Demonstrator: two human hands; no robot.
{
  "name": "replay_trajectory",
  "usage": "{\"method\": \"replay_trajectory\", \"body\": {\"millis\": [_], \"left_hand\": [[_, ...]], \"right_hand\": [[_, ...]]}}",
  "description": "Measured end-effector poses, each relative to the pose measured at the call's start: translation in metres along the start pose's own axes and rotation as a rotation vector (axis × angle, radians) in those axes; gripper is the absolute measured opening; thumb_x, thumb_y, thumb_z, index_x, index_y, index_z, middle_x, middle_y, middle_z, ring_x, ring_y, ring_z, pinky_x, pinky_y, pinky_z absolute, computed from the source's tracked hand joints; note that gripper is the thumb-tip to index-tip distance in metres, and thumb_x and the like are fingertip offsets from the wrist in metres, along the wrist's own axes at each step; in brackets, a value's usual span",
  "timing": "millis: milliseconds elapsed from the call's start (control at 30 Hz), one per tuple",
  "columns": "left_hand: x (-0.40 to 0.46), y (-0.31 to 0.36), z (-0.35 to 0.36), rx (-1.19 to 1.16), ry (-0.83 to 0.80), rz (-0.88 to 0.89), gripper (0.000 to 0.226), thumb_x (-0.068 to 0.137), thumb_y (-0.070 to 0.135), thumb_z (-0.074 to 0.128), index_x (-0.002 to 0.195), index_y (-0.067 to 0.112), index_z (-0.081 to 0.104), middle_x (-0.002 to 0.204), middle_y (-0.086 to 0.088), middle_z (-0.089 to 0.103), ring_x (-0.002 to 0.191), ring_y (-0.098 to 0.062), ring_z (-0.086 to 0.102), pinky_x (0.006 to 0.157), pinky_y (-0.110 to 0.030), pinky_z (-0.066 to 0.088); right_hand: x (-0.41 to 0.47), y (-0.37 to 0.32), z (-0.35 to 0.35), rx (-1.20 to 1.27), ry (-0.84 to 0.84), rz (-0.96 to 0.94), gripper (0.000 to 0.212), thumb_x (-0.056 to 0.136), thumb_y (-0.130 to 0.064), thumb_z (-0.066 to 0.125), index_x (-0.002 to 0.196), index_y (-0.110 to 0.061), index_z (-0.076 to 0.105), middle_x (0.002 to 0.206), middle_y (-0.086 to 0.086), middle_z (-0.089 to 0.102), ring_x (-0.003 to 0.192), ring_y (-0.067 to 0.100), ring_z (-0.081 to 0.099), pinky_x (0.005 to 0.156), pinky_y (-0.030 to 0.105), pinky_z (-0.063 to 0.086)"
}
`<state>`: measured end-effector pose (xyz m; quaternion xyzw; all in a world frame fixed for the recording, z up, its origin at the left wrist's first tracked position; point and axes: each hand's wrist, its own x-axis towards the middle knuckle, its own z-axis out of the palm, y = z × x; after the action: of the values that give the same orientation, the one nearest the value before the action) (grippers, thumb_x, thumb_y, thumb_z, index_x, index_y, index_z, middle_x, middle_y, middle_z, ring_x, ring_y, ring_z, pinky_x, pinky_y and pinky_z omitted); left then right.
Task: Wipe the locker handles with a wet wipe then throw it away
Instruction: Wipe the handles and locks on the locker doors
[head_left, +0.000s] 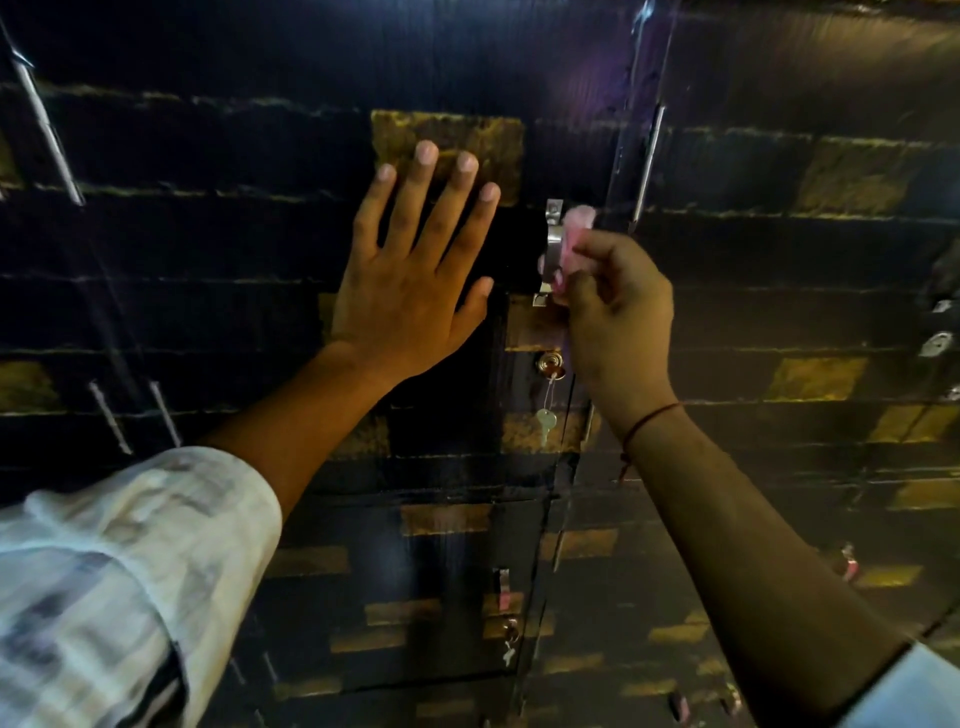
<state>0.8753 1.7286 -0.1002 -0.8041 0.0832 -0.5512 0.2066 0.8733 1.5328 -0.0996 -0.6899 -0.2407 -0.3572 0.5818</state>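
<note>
The right hand (613, 306) is pinching the wipe (574, 234) against the upright handle (554, 244) beside its fingertips, while the left hand (410, 270) is pressing flat, fingers spread, on the door (260, 260).

Dark locker door (291, 322) w/ gold patches carries the things. On it: metal handle (552, 244) near its right edge, lock (550, 362) below w/ key (546, 422) hanging. Left hand (410, 280) lies flat on door, left of handle.

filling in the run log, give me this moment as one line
step: wiping handle | right hand: wet wipe pressed on metal handle | left hand: flat on locker door | key: hanging from lock | wipe not yet discarded
</note>
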Motion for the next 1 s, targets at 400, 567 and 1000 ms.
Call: {"method": "replay_trajectory", "body": {"millis": [400,567,1000], "left_hand": [[0.001,-0.001,-0.001,0.032,0.011,-0.004,0.07,0.107,0.049,0.029,0.164,0.01,0.016,0.169,-0.018,0.014,0.155,-0.044,0.012,0.125,-0.059,0.01],[0.0,0.0,0.0,0.046,0.032,-0.008,0.071,0.105,0.049,0.033,0.163,0.011,0.018,0.169,-0.017,0.015,0.155,-0.043,0.012,0.126,-0.058,0.01],[-0.016,0.024,0.013,0.02,0.116,-0.109,0.068,0.105,0.041,0.035,0.163,0.007,0.02,0.17,-0.017,0.014,0.157,-0.038,0.009,0.126,-0.059,0.006]], "right_hand": [[0.033,-0.023,-0.028,-0.314,-0.567,0.129,0.029,0.095,-0.004,0.058,0.078,-0.025,0.069,0.093,-0.008,0.07,0.09,0.003,0.064,0.079,0.018,0.052],[0.012,-0.011,-0.024,-0.372,-0.174,-0.034,0.016,0.097,-0.005,0.059,0.105,-0.007,0.072,0.101,-0.004,0.068,0.083,-0.002,0.059,0.076,0.0,0.046],[-0.006,0.031,0.003,-0.429,0.007,-0.37,0.015,0.089,-0.023,0.069,0.083,-0.01,0.065,0.087,0.008,0.063,0.078,0.018,0.057,0.071,0.032,0.048]]}}
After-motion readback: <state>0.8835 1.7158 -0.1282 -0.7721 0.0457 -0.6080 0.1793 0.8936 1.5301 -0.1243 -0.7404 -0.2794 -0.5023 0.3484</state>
